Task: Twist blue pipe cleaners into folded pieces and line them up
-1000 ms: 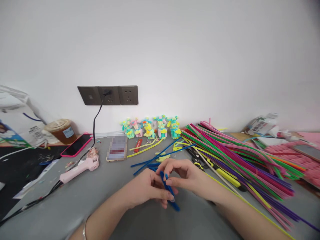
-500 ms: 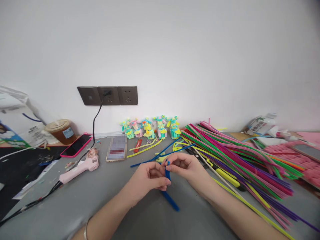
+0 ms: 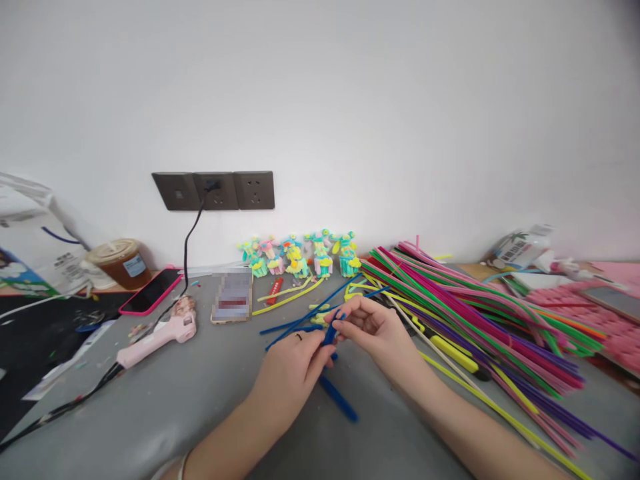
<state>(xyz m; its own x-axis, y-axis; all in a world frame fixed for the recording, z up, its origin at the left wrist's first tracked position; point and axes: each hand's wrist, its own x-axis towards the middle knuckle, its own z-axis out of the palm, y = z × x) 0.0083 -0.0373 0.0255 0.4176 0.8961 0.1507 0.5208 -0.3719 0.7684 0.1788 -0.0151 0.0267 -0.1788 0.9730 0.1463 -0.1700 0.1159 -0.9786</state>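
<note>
Between my two hands is a bent blue pipe cleaner [image 3: 329,335]. My left hand [image 3: 295,363] pinches its lower part between thumb and fingers. The fingertips of my right hand [image 3: 373,327] are closed on its upper end. Below them, on the grey mat, lies another blue piece [image 3: 340,400]; whether it joins the held one is hidden. Long blue pipe cleaners [image 3: 286,325] and short yellow pieces [image 3: 319,313] lie just behind my hands.
A large bundle of coloured pipe cleaners [image 3: 465,300] and yellow-handled pliers [image 3: 455,353] lie on the right. Small fuzzy figures [image 3: 323,253] stand along the wall. To the left are a pink glue gun [image 3: 157,340], a pink-cased phone [image 3: 151,291] and a drink cup [image 3: 120,263].
My left hand has turned over, its back now facing up, and the held pipe cleaner has tilted. My right hand has moved slightly right, still pinching the upper end.
</note>
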